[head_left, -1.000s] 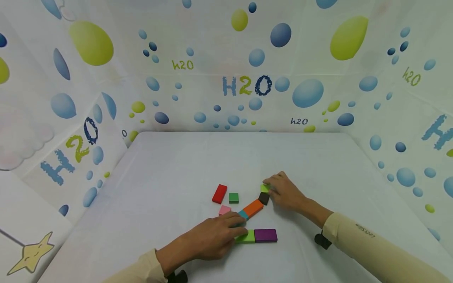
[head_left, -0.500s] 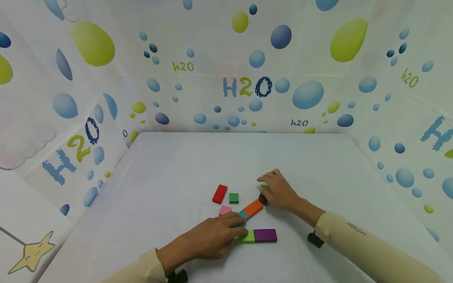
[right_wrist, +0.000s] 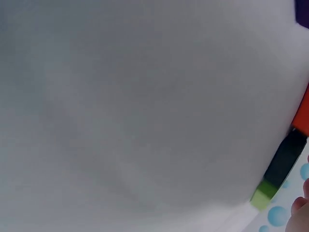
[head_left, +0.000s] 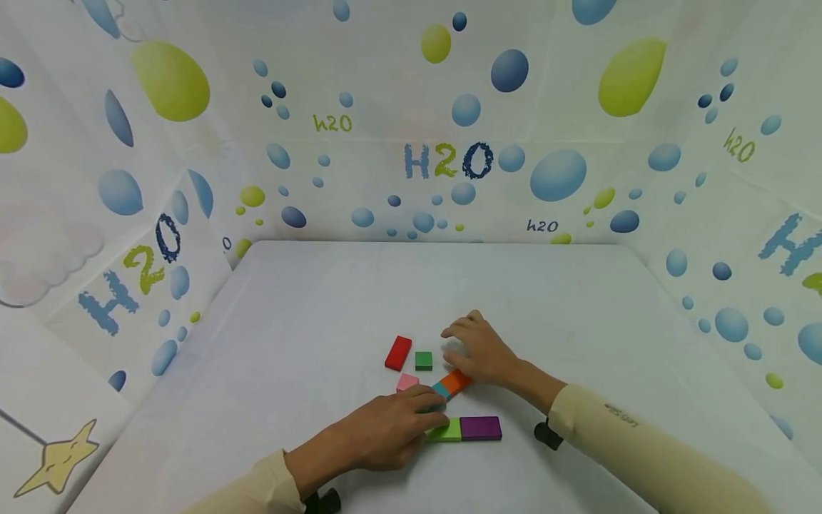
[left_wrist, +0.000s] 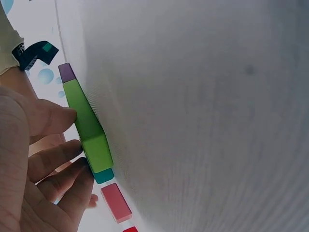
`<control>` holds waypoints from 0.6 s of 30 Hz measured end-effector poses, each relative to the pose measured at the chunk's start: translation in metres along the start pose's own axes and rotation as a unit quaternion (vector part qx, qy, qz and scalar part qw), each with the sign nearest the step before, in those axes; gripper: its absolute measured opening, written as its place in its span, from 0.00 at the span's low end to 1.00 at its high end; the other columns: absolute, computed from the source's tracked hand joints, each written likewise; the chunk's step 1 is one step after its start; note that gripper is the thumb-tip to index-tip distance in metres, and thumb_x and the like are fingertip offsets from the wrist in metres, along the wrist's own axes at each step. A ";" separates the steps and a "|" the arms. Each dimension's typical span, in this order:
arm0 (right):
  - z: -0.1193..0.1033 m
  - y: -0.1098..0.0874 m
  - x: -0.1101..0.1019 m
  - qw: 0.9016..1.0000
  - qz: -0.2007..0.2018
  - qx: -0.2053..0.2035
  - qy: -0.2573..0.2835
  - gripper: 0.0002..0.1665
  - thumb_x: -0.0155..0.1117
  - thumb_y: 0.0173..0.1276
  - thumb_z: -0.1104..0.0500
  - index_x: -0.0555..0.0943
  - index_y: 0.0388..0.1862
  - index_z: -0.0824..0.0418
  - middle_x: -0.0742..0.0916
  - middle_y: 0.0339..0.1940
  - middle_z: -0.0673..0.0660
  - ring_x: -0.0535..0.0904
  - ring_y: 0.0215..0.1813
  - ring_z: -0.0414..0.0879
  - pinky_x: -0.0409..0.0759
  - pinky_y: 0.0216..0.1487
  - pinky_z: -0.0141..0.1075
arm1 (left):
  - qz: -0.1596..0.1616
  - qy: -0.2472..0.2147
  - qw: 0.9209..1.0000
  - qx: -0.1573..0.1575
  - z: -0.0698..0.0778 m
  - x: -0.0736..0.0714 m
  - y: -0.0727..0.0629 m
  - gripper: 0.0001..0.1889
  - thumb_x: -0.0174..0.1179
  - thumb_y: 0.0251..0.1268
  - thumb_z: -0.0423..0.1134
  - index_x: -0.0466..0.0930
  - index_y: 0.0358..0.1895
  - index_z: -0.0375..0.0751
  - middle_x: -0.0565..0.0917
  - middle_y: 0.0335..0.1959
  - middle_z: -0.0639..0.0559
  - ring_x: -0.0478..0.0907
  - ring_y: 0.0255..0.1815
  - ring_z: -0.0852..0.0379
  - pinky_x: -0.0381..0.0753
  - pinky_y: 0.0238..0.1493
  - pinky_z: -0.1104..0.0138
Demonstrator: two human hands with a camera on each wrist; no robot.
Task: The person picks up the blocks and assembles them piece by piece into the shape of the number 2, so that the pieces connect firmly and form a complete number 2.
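My left hand (head_left: 385,427) rests at the near blocks. Its thumb touches a lime block (left_wrist: 87,121), and its fingertips lie beside a teal block (left_wrist: 104,175). A purple block (head_left: 481,428) continues the lime one to the right, while an orange block (head_left: 456,383) slants up from the teal one. My right hand (head_left: 484,353) hovers over the slanting row with fingers spread, holding nothing. It hides a black block (right_wrist: 286,157) and a small lime block (right_wrist: 263,195) in the head view. Left of its fingertips sits a green block (head_left: 423,360).
A red block (head_left: 398,353) lies left of the green one, and a pink block (head_left: 407,383) shows just behind the left hand. The white table (head_left: 308,307) ends at a back wall printed with blue and green drops.
My right hand has moved left from the small lime block at the row's far end, over the black block, toward the green block. The left hand and visible blocks stay put.
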State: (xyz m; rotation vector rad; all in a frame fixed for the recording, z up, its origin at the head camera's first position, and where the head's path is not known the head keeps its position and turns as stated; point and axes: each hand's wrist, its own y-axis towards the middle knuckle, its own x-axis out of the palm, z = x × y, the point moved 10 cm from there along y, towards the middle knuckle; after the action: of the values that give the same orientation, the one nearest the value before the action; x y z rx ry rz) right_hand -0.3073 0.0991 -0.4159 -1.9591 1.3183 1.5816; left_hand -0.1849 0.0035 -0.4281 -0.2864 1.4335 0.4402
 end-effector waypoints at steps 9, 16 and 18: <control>-0.015 0.011 0.018 0.999 -0.049 0.006 0.011 0.19 0.67 0.66 0.56 0.85 0.54 0.60 0.88 0.53 0.52 0.70 0.52 0.46 0.74 0.53 0.42 | 0.010 0.013 1.000 0.011 0.004 -0.002 0.000 0.21 0.61 0.68 0.35 0.80 0.63 0.52 0.76 0.66 0.53 0.71 0.68 0.55 0.82 0.57 0.65; -0.023 0.015 0.024 0.998 -0.068 0.006 0.007 0.20 0.69 0.66 0.54 0.84 0.56 0.59 0.87 0.53 0.51 0.70 0.53 0.46 0.75 0.54 0.41 | 0.017 0.016 1.000 0.014 0.004 -0.002 -0.001 0.21 0.60 0.67 0.34 0.80 0.62 0.51 0.77 0.66 0.52 0.71 0.68 0.57 0.83 0.54 0.66; -0.023 0.015 0.027 0.997 -0.076 0.011 0.006 0.20 0.69 0.66 0.54 0.84 0.56 0.58 0.88 0.53 0.51 0.69 0.53 0.45 0.75 0.54 0.40 | 0.019 0.016 1.000 0.015 0.004 -0.002 -0.001 0.21 0.60 0.67 0.34 0.80 0.62 0.51 0.77 0.66 0.52 0.71 0.68 0.57 0.84 0.54 0.66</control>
State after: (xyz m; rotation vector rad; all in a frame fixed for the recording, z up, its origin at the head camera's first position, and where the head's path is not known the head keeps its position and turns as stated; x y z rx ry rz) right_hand -0.3059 0.0621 -0.4266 -2.0069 1.1553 1.4811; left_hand -0.1812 0.0038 -0.4254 -0.2441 1.4783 0.4456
